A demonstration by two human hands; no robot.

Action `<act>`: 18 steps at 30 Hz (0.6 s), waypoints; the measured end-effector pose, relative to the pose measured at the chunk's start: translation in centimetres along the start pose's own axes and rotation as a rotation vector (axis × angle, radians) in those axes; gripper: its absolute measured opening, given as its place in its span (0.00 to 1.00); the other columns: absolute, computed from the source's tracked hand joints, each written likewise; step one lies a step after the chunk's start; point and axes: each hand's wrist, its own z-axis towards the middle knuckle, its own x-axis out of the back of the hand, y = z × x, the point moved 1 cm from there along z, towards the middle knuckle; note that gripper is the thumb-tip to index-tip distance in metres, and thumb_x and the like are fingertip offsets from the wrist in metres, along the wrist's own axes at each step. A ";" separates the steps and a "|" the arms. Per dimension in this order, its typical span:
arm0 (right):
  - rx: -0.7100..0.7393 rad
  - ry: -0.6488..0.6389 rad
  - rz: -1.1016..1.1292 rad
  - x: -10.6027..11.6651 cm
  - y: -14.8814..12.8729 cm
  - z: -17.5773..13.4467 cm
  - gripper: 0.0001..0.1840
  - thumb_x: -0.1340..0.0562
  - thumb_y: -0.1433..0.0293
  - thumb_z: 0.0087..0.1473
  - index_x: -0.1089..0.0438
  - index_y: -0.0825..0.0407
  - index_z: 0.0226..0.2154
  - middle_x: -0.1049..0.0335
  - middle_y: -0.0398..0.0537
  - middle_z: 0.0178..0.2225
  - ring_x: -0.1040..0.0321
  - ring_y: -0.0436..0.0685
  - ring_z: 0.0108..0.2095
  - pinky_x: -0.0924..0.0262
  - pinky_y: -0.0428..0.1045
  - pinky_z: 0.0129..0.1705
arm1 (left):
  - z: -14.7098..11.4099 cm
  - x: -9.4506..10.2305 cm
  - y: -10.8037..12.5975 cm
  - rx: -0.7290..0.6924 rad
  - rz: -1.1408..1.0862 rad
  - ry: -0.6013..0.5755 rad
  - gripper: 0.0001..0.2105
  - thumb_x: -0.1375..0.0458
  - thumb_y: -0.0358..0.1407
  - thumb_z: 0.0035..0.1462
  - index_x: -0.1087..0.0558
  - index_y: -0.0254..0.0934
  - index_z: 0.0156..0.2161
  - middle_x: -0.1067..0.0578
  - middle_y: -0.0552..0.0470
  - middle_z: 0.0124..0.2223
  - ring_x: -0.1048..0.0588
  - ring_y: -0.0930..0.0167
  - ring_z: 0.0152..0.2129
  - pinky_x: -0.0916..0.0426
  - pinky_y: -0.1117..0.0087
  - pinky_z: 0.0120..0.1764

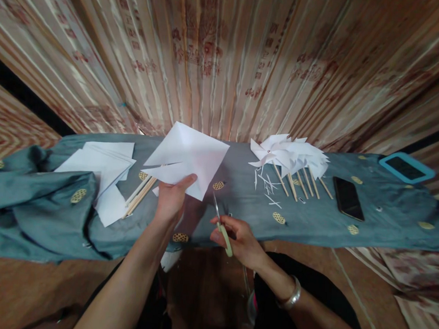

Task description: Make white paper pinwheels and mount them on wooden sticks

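Pinched between the thumb and fingers of my left hand (172,197) is a white paper square (201,156), raised above the cloth. Creases cross its middle, and one slit runs in from its left corner. My right hand (239,237) grips scissors (224,238) with pale green handles, to the right of the paper and apart from it. The blades point up and look closed together. Below and left of the paper lies a bundle of wooden sticks (139,198), partly hidden by my left hand. More white paper sheets (111,161) lie farther left.
Several white paper pinwheels (289,156) on sticks lie at the right, with thin white strips (268,184) beside them. Farther right are a black phone (348,198) and a blue-framed device (407,167). A grey-green cloth (246,215) covers the narrow table; a curtain (225,61) hangs behind.
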 end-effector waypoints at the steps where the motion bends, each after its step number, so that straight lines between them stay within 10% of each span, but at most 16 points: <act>1: -0.014 -0.037 0.005 0.0 0.2 0.0 0.21 0.33 0.55 0.46 0.30 0.52 0.39 0.28 0.43 0.26 0.33 0.51 0.26 0.41 0.47 0.31 | 0.0 -0.1 -0.1 0.001 0.008 -0.005 0.25 0.33 0.32 0.38 0.26 0.36 0.47 0.19 0.48 0.43 0.22 0.62 0.41 0.31 0.60 0.50; 18: -0.112 -0.092 0.284 -0.4 -0.6 0.5 0.30 0.31 0.46 0.38 0.29 0.53 0.35 0.28 0.42 0.24 0.34 0.48 0.22 0.40 0.45 0.27 | -0.5 -0.7 -2.2 0.051 0.209 -0.032 0.20 0.32 0.38 0.39 0.24 0.40 0.42 0.20 0.49 0.44 0.23 0.58 0.43 0.31 0.58 0.49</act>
